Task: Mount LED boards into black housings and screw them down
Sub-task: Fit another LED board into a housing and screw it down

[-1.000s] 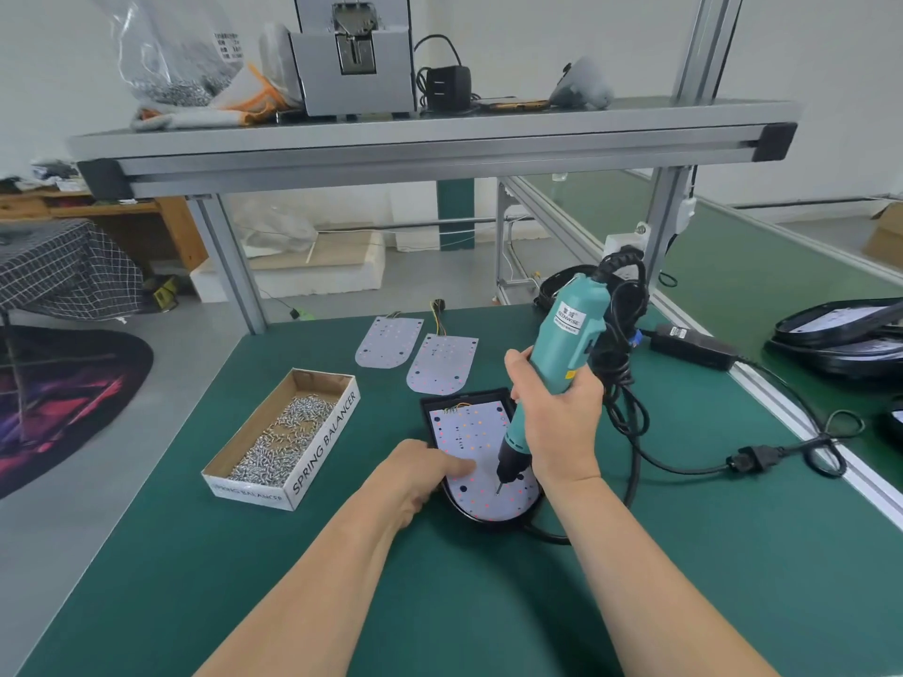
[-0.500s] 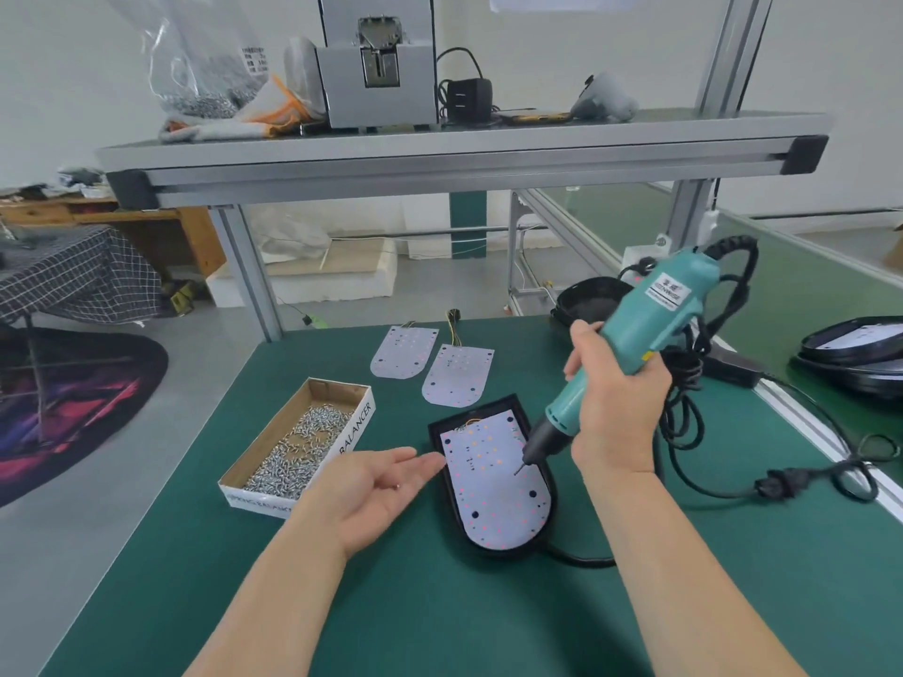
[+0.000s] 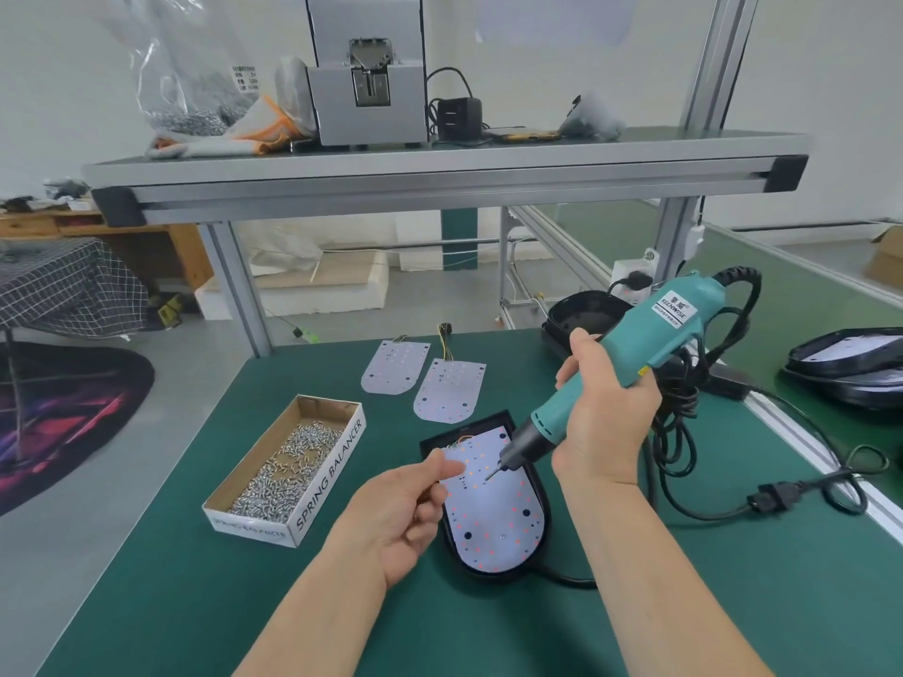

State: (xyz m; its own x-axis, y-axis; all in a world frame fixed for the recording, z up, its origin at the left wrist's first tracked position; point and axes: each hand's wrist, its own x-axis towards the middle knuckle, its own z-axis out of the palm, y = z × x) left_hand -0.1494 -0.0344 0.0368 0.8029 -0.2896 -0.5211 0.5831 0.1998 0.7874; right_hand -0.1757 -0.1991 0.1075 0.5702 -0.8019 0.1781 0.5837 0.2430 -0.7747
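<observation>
While the left hand hovers with fingers curled and thumb on forefinger, whether pinching a screw unclear, an LED board lies seated in a black housing on the green bench. The right hand grips a teal screwdriver, its bit angled just over the board's upper end. At left, a box holds screws; beyond lie two spare boards and another housing.

Dark green matte tabletop. Teal plastic electric screwdriver, black nose, black cable. Black plastic housing; the white LED board in it is dotted red, orange and yellow, with dark holes. Brown cardboard box: white outside, grey lettering. Silver metal screws.
</observation>
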